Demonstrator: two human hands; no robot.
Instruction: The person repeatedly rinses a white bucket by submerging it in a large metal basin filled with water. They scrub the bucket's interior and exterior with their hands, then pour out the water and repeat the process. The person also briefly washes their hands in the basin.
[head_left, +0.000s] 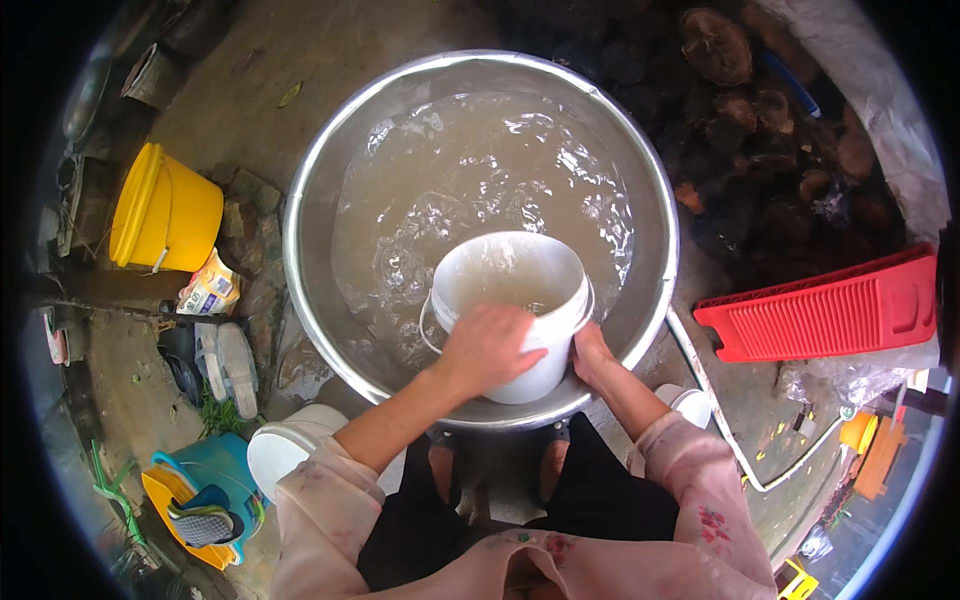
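Note:
A white plastic bucket (551, 341) tilts toward the far side inside a large round metal basin (307, 247). Cloudy brownish water (420, 165) fills the basin's bottom, its surface rippled, and some of it shows in the bucket. My left hand (491, 341) is at the bucket's near rim, thumb outside the wall and the other fingers blurred. Against the right side of the bucket, low down, my right hand (590, 351) holds the wall, its fingertips hidden. The wire handle (424, 326) hangs at the bucket's left.
To the right lies a red plastic washboard (817, 307), near a white hose (720, 420). On the left are a yellow bucket (180, 210), grey slippers (229, 367) and a blue bucket (202, 457). White buckets (281, 450) (690, 405) stand beside my legs. Cut logs (716, 49) lie at far right.

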